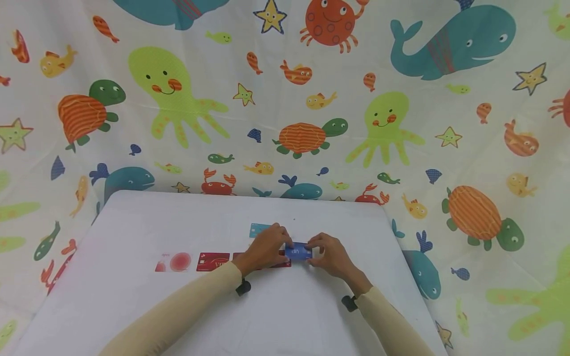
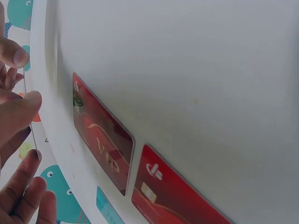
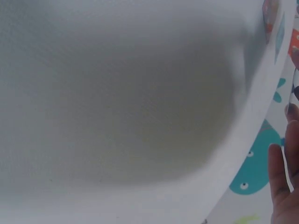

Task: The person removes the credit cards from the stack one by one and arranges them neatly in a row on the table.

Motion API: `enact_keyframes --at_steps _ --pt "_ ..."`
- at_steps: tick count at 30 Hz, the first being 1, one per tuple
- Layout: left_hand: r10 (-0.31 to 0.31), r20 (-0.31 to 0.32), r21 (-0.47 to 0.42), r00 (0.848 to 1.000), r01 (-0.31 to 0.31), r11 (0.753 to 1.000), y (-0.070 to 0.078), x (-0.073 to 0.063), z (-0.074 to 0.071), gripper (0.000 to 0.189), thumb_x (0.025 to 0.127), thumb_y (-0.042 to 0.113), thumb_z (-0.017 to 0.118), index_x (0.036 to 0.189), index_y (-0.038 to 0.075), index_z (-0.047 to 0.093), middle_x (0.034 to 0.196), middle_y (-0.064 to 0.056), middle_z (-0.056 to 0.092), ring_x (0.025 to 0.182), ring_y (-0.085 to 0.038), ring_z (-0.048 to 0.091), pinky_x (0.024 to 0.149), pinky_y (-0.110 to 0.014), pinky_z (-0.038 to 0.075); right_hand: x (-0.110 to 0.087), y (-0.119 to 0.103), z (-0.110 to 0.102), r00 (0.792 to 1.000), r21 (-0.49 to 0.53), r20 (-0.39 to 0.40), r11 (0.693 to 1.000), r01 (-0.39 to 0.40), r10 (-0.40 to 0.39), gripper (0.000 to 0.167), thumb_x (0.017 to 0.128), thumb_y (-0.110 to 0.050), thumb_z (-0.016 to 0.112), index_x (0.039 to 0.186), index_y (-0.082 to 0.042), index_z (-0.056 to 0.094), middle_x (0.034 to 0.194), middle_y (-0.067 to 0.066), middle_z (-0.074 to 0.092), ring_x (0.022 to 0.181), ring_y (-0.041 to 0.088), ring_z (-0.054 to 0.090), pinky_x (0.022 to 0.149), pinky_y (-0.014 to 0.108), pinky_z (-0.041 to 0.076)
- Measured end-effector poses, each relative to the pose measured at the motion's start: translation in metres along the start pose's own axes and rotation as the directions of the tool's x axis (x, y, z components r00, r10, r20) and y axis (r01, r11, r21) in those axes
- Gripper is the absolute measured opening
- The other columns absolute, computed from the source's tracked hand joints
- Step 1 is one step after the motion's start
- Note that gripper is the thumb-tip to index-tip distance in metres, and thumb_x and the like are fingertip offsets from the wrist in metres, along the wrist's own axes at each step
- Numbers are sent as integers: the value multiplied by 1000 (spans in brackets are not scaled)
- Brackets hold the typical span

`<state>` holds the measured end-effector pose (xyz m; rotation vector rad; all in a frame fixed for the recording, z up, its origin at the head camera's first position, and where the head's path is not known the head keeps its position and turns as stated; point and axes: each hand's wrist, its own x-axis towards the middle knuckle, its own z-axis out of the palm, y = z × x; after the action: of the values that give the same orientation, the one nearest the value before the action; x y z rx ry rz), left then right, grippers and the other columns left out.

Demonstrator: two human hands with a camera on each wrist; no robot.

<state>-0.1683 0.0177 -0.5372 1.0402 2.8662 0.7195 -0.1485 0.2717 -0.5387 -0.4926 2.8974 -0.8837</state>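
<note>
Both hands hold a blue card (image 1: 298,251) with white lettering by its two ends, above the white table. My left hand (image 1: 263,248) pinches the card's left end between thumb and fingers. At the right end, my right hand (image 1: 331,255) grips it the same way. In the left wrist view the card shows only as a thin edge between the fingertips. Under the left hand lie red cards, one (image 2: 103,135) marked VIP and another (image 2: 163,191) with a chip. The left forearm and hand partly cover them in the head view. A teal card (image 1: 258,229) lies just behind the left hand.
Further left in the row are a red card (image 1: 213,262) and a pale card with a pink-red circle (image 1: 180,262). The white table (image 1: 133,306) has its back edge against a curtain (image 1: 285,109) printed with sea animals. Dark wrist cameras sit below both wrists.
</note>
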Motion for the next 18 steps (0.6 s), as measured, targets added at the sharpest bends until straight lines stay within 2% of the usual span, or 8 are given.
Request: enact_keyframes --at_steps 7,14,18 --pt "7 0 7 1000 -7 1000 2 1 3 38 87 38 89 122 24 82 122 2 76 112 -14 63 100 -29 58 -3 1 -2 1000 15 4 1000 -24 24 31 82 -25 94 110 -22 83 117 -5 73 92 11 60 77 25 52" --pt "17 -14 11 1000 -17 1000 4 4 6 36 87 38 90 120 24 83 120 2 77 110 -14 64 99 -29 59 -7 4 -5 1000 40 6 999 -14 14 30 83 -24 93 111 -21 83 118 -4 73 93 14 62 77 24 53" --pt "24 -15 15 1000 -23 1000 5 5 9 36 87 38 90 120 24 82 120 2 76 109 -14 63 99 -28 59 -8 7 -6 1000 39 11 999 -18 17 30 83 -24 93 111 -21 83 118 -5 73 92 12 60 77 23 52"
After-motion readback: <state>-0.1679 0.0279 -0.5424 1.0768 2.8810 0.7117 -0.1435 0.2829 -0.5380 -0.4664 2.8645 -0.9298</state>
